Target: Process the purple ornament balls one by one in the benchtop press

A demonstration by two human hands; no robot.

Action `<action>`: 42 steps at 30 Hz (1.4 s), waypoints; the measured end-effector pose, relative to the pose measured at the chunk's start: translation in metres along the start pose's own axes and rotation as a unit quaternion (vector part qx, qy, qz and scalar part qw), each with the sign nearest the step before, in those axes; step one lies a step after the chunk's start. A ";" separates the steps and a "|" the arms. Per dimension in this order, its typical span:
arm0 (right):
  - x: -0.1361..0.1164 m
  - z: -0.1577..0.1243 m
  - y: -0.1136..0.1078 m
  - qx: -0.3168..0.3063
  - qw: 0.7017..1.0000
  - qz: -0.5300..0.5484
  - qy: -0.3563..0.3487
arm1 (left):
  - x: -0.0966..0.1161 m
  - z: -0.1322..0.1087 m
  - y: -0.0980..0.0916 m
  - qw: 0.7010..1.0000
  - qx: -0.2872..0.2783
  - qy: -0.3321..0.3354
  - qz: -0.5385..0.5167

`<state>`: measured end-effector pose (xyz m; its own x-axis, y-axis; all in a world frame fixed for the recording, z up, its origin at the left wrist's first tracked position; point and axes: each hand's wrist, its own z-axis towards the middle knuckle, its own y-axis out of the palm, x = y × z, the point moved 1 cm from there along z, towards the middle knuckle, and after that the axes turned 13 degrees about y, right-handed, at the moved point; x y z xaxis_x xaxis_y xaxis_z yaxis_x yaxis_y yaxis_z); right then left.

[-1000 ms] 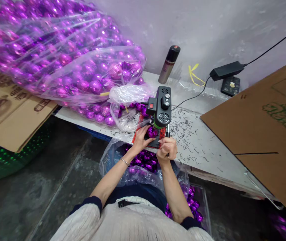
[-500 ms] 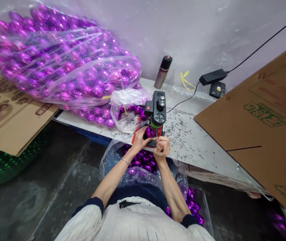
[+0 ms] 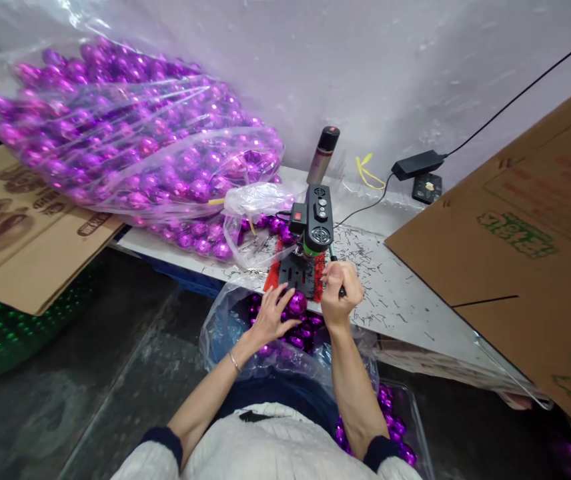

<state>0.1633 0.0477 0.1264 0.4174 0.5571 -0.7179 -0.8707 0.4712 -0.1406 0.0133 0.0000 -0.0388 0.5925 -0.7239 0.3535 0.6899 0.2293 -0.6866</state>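
Observation:
My left hand point(image 3: 271, 317) is open over the front edge of the bench, fingers spread, with a shiny purple ball point(image 3: 297, 303) just beyond its fingertips. I cannot tell whether the fingers touch that ball. Below lie many more purple balls in an open clear plastic bag point(image 3: 220, 333). My right hand point(image 3: 340, 293) is wrapped round the black-ended lever of a small black bench press point(image 3: 319, 217). The slotted base plate point(image 3: 296, 275) of the press rests on a red sheet point(image 3: 272, 275) and carries no ball.
A big clear bag of purple balls point(image 3: 140, 147) fills the left of the bench. Behind the press stands a spray can point(image 3: 322, 157). A power adapter point(image 3: 418, 165) trails a cable. Cardboard boxes point(image 3: 515, 267) rise at right. Dark clippings litter the bench point(image 3: 390, 287).
My left hand has drawn back from the press toward me, and the ball has come off the base plate to above the bag. My right hand has moved right and slightly nearer with the lever.

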 end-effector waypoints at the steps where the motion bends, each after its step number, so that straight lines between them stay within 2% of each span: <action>1: 0.003 -0.003 0.000 -0.002 1.000 -0.003 -0.008 | 0.002 -0.006 -0.005 1.000 -0.012 0.007 0.002; 3: 0.007 -0.010 0.001 -0.002 1.000 -0.007 -0.017 | -0.004 -0.001 -0.013 1.000 -0.005 0.003 0.000; 4: 0.009 -0.012 0.002 0.000 1.000 -0.008 -0.018 | -0.012 0.010 -0.017 1.000 0.015 -0.011 -0.001; 7: 0.010 -0.014 0.002 0.004 1.000 -0.005 -0.019 | -0.049 0.071 -0.028 0.989 0.098 -0.112 0.001; 8: 0.009 -0.014 0.002 0.002 1.000 -0.005 -0.020 | -0.063 0.096 -0.030 0.982 0.107 -0.157 -0.005; 10: 0.008 -0.013 0.002 -0.003 1.000 -0.007 -0.026 | -0.089 0.142 -0.032 0.959 0.051 -0.277 -0.022; 12: 0.008 -0.013 0.001 -0.007 0.999 -0.013 -0.032 | -0.107 0.175 -0.031 0.917 -0.049 -0.394 -0.033; 14: 0.009 -0.013 0.001 -0.008 0.999 -0.021 -0.034 | -0.116 0.194 -0.029 0.893 -0.093 -0.439 -0.038; 17: 0.010 -0.014 0.001 -0.006 0.999 -0.031 -0.027 | -0.122 0.201 -0.024 0.887 -0.106 -0.445 -0.053; 24: 0.013 -0.016 0.001 -0.003 0.999 -0.036 -0.007 | -0.125 0.187 -0.014 0.896 -0.115 -0.403 -0.143; 26: 0.014 -0.016 0.001 -0.003 0.999 -0.035 -0.007 | -0.124 0.181 -0.012 0.900 -0.108 -0.384 -0.177; 28: 0.014 -0.017 0.002 -0.002 1.000 -0.029 -0.008 | -0.121 0.176 -0.012 0.899 -0.073 -0.367 -0.229; 32: 0.013 -0.017 0.001 0.000 1.000 -0.014 -0.022 | -0.120 0.169 -0.015 0.860 0.005 -0.397 -0.322; 36: 0.013 -0.016 0.001 -0.003 0.999 -0.015 -0.029 | -0.120 0.170 -0.016 0.829 0.013 -0.446 -0.337; 42: 0.014 -0.017 0.000 -0.006 0.999 -0.016 -0.030 | -0.120 0.183 -0.009 0.820 0.019 -0.474 -0.320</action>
<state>0.1649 0.0438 0.1048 0.4600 0.5816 -0.6709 -0.8595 0.4813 -0.1720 0.0124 0.2041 0.0410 0.1479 0.1237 0.9812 0.9876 0.0336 -0.1531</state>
